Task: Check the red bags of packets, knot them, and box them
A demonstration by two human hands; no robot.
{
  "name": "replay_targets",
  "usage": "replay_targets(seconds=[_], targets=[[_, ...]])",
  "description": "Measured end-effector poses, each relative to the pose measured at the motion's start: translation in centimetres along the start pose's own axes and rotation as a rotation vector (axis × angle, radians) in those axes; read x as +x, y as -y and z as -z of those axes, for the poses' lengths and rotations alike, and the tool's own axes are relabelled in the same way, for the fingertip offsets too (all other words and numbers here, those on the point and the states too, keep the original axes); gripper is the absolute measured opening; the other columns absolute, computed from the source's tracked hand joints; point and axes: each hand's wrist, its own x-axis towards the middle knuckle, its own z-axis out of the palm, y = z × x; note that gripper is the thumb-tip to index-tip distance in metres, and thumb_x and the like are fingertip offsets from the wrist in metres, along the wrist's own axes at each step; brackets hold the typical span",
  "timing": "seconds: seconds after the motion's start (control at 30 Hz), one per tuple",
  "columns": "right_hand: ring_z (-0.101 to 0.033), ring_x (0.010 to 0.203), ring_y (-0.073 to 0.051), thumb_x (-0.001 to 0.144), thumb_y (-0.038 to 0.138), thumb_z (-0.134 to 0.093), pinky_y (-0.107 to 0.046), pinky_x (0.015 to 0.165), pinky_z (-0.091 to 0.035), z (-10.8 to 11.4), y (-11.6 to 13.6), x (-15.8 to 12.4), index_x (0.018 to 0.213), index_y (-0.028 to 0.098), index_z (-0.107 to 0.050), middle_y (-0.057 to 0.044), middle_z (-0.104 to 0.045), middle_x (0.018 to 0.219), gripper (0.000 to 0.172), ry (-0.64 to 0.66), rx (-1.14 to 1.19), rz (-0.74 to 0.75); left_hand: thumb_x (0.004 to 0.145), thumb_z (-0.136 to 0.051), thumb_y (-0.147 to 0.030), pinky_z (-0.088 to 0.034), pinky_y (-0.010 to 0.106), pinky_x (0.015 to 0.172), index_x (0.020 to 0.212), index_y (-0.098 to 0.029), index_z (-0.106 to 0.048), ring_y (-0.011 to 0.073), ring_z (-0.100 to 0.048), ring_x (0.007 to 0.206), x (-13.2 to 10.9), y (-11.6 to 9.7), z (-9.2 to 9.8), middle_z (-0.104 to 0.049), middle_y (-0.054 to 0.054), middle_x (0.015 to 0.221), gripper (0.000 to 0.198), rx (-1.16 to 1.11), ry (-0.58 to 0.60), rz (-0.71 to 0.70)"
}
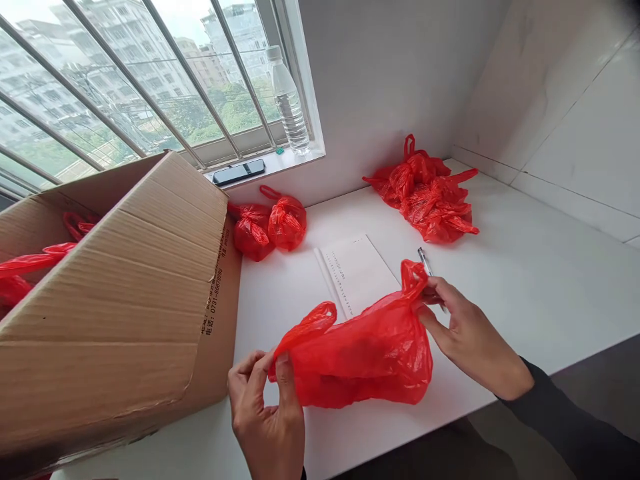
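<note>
Thin red plastic bag (357, 357), crinkled and glossy, stretched between both hands just above the white counter (525, 280), near its front edge. Left hand (267, 417) pinches the bag's lower left edge, thumb and fingers closed on the film. Right hand (467, 337) grips the right handle loop, fingertips pressed together on the bunched plastic; dark sleeve (575, 427) on that arm. The other handle loop stands up free at upper left of the bag. Behind the bag, a white sheet of paper (357, 270) with small rows of print lies flat; a pen (425, 260) lies beside it, partly hidden by the right fingers. Two knotted red bags (270, 227), rounded and full, sit against the wall, just beside a large corrugated cardboard box (120, 300) with its flap open and black print on its side; more red plastic shows inside it. A loose heap of crumpled red bags (430, 193) lies well apart toward the tiled corner. On the sill: a clear ribbed plastic bottle (287, 100) and a dark flat phone (239, 172), below a barred window.
</note>
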Motion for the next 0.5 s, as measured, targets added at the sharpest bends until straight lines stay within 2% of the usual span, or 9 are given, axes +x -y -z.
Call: replay_targets(seconds=[0.07, 0.1, 0.13, 0.17, 0.23, 0.3, 0.37, 0.43, 0.5], targets=[[-0.059, 0.111, -0.030, 0.097, 0.034, -0.054, -0.052, 0.096, -0.050, -0.1, 1.2, -1.0, 0.133, 0.033, -0.048, -0.009, -0.060, 0.121, 0.036, -0.176, -0.019, 0.097, 0.093, -0.064, -0.037, -0.047, 0.028, 0.071, 0.095, -0.026, -0.075, 0.0167, -0.058, 0.084, -0.4, -0.8, 0.1, -0.055, 0.001, 0.094, 0.015, -0.001, -0.004, -0.058], [-0.058, 0.113, -0.030, 0.097, 0.031, -0.054, -0.052, 0.097, -0.050, -0.3, 1.9, -1.5, 0.136, 0.035, -0.045, -0.009, -0.059, 0.122, 0.041, -0.230, -0.028, 0.171, 0.094, -0.064, -0.034, -0.047, 0.028, 0.070, 0.096, -0.026, -0.075, 0.0163, -0.056, 0.079, -0.6, -1.2, 0.2, -0.054, 0.001, 0.091, 0.014, -0.016, 0.010, -0.077], [-0.058, 0.113, -0.030, 0.098, 0.027, -0.053, -0.052, 0.097, -0.050, -0.5, 2.6, -1.9, 0.137, 0.037, -0.044, -0.009, -0.059, 0.120, 0.041, -0.228, -0.036, 0.261, 0.094, -0.063, -0.032, -0.046, 0.029, 0.070, 0.099, -0.026, -0.075, 0.0162, -0.054, 0.077, -0.7, -1.5, 0.2, -0.053, 0.000, 0.089, 0.014, -0.032, 0.025, -0.087], [-0.058, 0.113, -0.029, 0.098, 0.023, -0.052, -0.050, 0.096, -0.051, -0.9, 3.2, -2.1, 0.135, 0.037, -0.044, -0.008, -0.060, 0.119, 0.041, -0.178, -0.048, 0.359, 0.095, -0.063, -0.030, -0.046, 0.029, 0.070, 0.102, -0.027, -0.075, 0.0163, -0.054, 0.076, -0.9, -1.7, 0.3, -0.053, 0.000, 0.089, 0.014, -0.047, 0.031, -0.096], [-0.059, 0.113, -0.029, 0.097, 0.016, -0.051, -0.050, 0.096, -0.053, -1.9, 3.9, -2.0, 0.134, 0.033, -0.047, -0.008, -0.063, 0.119, 0.042, 0.004, -0.117, 0.526, 0.094, -0.063, -0.028, -0.047, 0.030, 0.074, 0.108, -0.027, -0.075, 0.0171, -0.054, 0.079, -1.1, -2.0, 0.4, -0.054, 0.001, 0.092, 0.018, -0.055, 0.026, -0.118], [-0.060, 0.113, -0.030, 0.093, 0.011, -0.052, -0.055, 0.102, -0.051, -3.1, 4.1, -1.4, 0.133, 0.026, -0.052, -0.010, -0.064, 0.121, 0.043, 0.162, -0.232, 0.613, 0.094, -0.064, -0.028, -0.047, 0.032, 0.080, 0.112, -0.028, -0.075, 0.0184, -0.056, 0.085, -1.2, -2.0, 0.7, -0.054, 0.003, 0.097, 0.021, -0.042, 0.033, -0.133], [-0.063, 0.108, -0.030, 0.090, 0.008, -0.053, -0.061, 0.109, -0.046, -4.3, 3.9, -1.0, 0.121, 0.022, -0.061, -0.010, -0.068, 0.115, 0.036, 0.221, -0.334, 0.630, 0.093, -0.065, -0.030, -0.048, 0.036, 0.086, 0.120, -0.029, -0.072, 0.0211, -0.059, 0.094, -1.5, -2.0, 0.9, -0.056, 0.005, 0.106, 0.028, -0.022, 0.066, -0.143], [-0.065, 0.102, -0.029, 0.089, 0.006, -0.052, -0.063, 0.113, -0.042, -5.2, 3.7, -0.9, 0.106, 0.023, -0.066, -0.007, -0.070, 0.103, 0.027, 0.249, -0.394, 0.656, 0.091, -0.068, -0.032, -0.049, 0.039, 0.090, 0.134, -0.032, -0.063, 0.0251, -0.059, 0.106, -1.8, -2.2, 1.0, -0.056, 0.007, 0.120, 0.044, -0.003, 0.105, -0.173], [-0.066, 0.100, -0.028, 0.090, 0.005, -0.052, -0.061, 0.115, -0.039, -5.5, 3.9, -1.2, 0.104, 0.025, -0.067, -0.004, -0.071, 0.099, 0.028, 0.259, -0.391, 0.708, 0.089, -0.070, -0.033, -0.051, 0.043, 0.094, 0.143, -0.034, -0.054, 0.0286, -0.057, 0.116, -2.2, -2.6, 0.8, -0.055, 0.009, 0.130, 0.057, 0.013, 0.143, -0.240]])
